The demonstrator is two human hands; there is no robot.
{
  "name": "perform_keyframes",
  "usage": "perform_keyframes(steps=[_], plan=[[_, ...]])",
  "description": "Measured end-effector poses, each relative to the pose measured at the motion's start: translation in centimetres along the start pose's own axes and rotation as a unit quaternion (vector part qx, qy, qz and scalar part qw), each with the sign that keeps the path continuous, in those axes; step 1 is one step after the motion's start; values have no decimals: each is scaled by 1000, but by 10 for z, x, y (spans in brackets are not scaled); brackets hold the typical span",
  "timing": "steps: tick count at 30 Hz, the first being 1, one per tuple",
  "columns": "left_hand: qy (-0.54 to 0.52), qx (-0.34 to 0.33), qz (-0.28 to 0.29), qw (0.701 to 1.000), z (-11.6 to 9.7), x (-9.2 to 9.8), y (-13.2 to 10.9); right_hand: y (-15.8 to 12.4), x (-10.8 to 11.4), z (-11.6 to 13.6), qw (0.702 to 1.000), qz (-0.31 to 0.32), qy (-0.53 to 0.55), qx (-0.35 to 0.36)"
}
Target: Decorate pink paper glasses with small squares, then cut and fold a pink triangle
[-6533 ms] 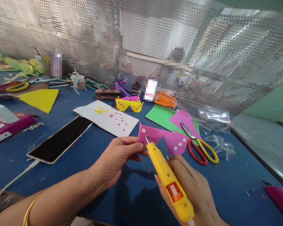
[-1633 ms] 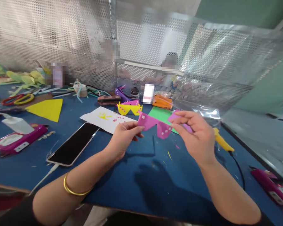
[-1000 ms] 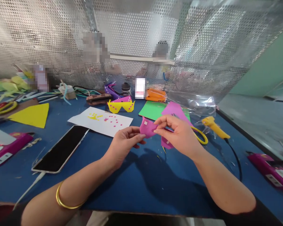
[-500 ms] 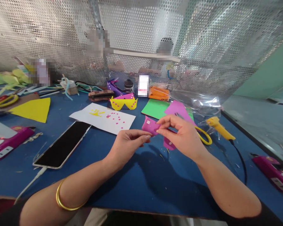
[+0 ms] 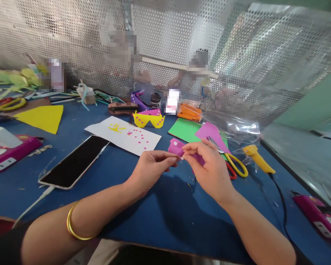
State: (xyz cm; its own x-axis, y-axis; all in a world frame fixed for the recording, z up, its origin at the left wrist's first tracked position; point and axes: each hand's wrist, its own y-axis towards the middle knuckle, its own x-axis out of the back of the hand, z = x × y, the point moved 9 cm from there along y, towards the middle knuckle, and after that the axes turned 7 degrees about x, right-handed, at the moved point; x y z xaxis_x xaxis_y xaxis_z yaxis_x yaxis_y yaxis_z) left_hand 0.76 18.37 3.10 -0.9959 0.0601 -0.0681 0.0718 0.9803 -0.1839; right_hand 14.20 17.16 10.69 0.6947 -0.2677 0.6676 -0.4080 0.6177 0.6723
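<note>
A purple foam piece (image 5: 175,147), bearing a small pale square, is held just above the blue table. My right hand (image 5: 211,171) pinches it between thumb and fingers and hides its right part. My left hand (image 5: 153,170) is closed in a pinch at the foam's lower left edge; what its fingertips hold, if anything, I cannot make out. Between the fingertips shows a tiny pale square. Scissors with yellow and red handles (image 5: 238,165) lie right behind my right hand, by a purple foam sheet (image 5: 209,132) and a green sheet (image 5: 183,129).
A white paper (image 5: 121,138) with small yellow and pink bits lies beyond my left hand, a phone (image 5: 74,162) left of it. Yellow foam glasses (image 5: 149,120) stand behind. At right are a yellow glue gun (image 5: 257,159) with its cord and a magenta power strip (image 5: 317,215).
The view has shifted a little. The foam piece has tilted in my right hand, and a tiny pale square now shows between the fingertips. Both hands stay pinched close together.
</note>
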Motion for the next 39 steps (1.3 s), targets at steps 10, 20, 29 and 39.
perform_keyframes(steps=[10, 20, 29, 39], plan=[[30, -2, 17, 999, 2, -3, -1, 0, -10, 20, 992, 37, -83, 87], [29, -25, 24, 999, -2, -3, -1, 0, -8, 23, 991, 37, -85, 93], [17, -27, -24, 999, -7, 3, -3, -3, 8, -8, 997, -46, 13, -59], [19, -50, -7, 999, -9, 1, -3, -10, -11, -20, 985, 6, 95, -145]])
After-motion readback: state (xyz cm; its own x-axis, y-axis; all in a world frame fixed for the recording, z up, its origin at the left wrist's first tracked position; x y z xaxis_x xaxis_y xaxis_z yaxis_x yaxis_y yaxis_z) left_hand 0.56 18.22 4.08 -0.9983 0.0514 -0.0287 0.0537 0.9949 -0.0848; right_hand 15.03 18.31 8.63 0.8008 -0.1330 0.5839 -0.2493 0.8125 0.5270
